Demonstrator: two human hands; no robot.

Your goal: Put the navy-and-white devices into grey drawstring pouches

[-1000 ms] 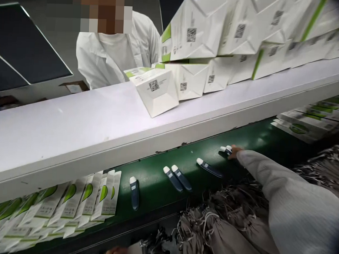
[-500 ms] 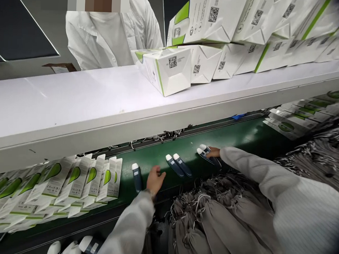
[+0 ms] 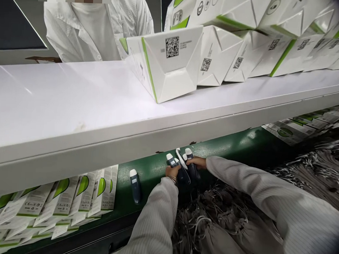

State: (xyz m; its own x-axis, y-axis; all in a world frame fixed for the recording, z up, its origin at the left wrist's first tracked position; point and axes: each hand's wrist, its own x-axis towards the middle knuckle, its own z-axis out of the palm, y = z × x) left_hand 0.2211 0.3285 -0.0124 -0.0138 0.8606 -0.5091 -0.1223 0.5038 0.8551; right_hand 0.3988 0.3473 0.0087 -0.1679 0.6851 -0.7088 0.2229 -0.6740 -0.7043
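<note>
My left hand (image 3: 172,172) is closed over a dark blue handheld device with a white tip (image 3: 171,161) on the green belt. Close to its right, my right hand (image 3: 198,162) grips another white-tipped device (image 3: 189,154). Between the two hands a device turned on its side (image 3: 181,159) shows a white edge, and the group touches or overlaps. Fingers partly hide these devices, so which ones are lifted cannot be told. A single device (image 3: 134,187) lies apart on the belt, left of my left hand.
A white shelf (image 3: 75,116) crosses above the green belt (image 3: 154,169), with white-green boxes (image 3: 177,68) on it. Flat cartons (image 3: 58,201) overlap at left, more at far right. Grey drawstring bags (image 3: 224,232) are piled in front. A person in white (image 3: 97,32) stands opposite.
My right hand has moved left along the belt with devices, joining the middle pair. My left hand has moved right from beside the single device and closed on that pair. The view has shifted.
</note>
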